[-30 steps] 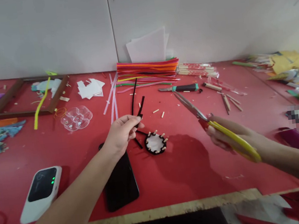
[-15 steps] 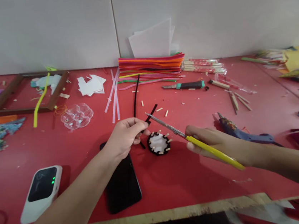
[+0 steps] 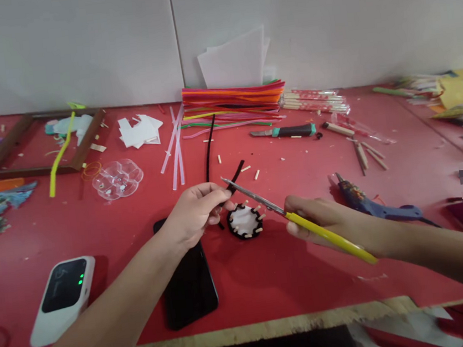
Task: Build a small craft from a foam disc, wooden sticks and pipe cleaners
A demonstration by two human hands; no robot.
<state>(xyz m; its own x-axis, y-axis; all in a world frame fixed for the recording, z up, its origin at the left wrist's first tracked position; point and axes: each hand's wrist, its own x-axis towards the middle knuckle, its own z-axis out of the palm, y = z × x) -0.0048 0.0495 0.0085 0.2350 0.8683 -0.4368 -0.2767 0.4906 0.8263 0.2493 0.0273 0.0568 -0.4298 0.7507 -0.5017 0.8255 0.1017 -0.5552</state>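
Between its thumb and fingers, my left hand (image 3: 202,207) pinches a black pipe cleaner (image 3: 238,171) whose end sticks up past the fingertips. My right hand (image 3: 320,216) is closed round yellow-handled scissors (image 3: 254,194), and their blades lie across the pipe cleaner just above my left fingertips. Whether the blades are parted is hard to see. Below the blades sits a small round piece (image 3: 244,221) with a white middle, a black fuzzy rim and several short wooden pegs round it. Another black pipe cleaner (image 3: 210,145) lies on the table behind my left hand.
A black phone (image 3: 190,289) lies under my left forearm, with a white device (image 3: 62,301) to its left. At right are a glue gun (image 3: 369,205) and a utility knife (image 3: 289,132). Colourful pipe cleaners (image 3: 233,98) are stacked by the wall. Several wooden bits are scattered centrally.
The scissor blades have shifted slightly left, further across the black pipe cleaner. My left hand keeps its pinch in nearly the same place.
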